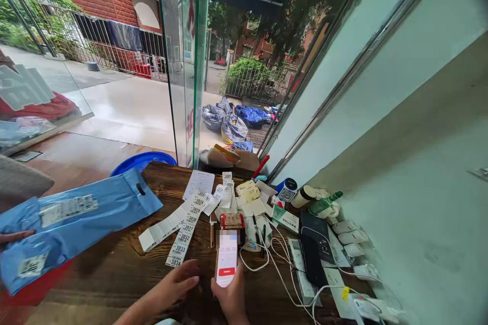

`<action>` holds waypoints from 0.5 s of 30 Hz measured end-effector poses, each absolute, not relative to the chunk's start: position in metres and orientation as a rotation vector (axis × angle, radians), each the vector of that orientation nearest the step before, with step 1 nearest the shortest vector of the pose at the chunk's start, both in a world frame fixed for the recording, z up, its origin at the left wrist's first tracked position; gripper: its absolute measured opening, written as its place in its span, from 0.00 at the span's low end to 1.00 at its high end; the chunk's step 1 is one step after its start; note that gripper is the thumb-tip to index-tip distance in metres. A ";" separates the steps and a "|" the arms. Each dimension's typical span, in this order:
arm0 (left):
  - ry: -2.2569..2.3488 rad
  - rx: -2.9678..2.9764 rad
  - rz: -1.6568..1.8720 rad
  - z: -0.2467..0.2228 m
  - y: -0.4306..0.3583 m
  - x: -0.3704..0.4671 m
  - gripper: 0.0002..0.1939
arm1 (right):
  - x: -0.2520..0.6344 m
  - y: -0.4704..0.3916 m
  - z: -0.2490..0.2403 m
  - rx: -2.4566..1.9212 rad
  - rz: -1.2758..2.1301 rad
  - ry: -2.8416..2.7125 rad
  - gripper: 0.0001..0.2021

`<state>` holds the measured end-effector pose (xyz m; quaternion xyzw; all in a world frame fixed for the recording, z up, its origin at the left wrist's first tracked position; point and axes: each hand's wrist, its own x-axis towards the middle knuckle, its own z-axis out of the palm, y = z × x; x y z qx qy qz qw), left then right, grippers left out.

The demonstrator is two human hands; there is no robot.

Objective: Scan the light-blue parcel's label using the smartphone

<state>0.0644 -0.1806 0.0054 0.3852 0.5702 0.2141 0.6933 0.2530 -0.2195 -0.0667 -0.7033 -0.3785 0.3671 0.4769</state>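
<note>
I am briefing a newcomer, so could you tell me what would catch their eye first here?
Probably the big blue mailer bag lying across the left of the wooden table. Next, the phone with its lit screen in the right hand, with the left hand resting beside it, below a strip of numbered labels.

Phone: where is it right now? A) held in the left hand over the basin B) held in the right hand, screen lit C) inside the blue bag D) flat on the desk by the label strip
B: the phone stands upright in the right hand with its white screen lit, while the left hand rests flat on the desk beside it, near the label strip.
</note>
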 end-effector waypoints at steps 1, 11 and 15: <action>1.157 0.793 0.457 0.015 -0.187 0.073 0.43 | 0.243 -0.218 -0.054 -1.612 0.949 -0.914 0.39; 0.749 0.432 0.627 0.082 -0.184 0.067 0.67 | 0.195 -0.209 0.045 -0.878 1.635 -0.730 0.58; 0.834 0.627 0.527 0.086 -0.188 0.049 0.70 | 0.186 -0.212 0.044 -0.912 1.616 -0.621 0.50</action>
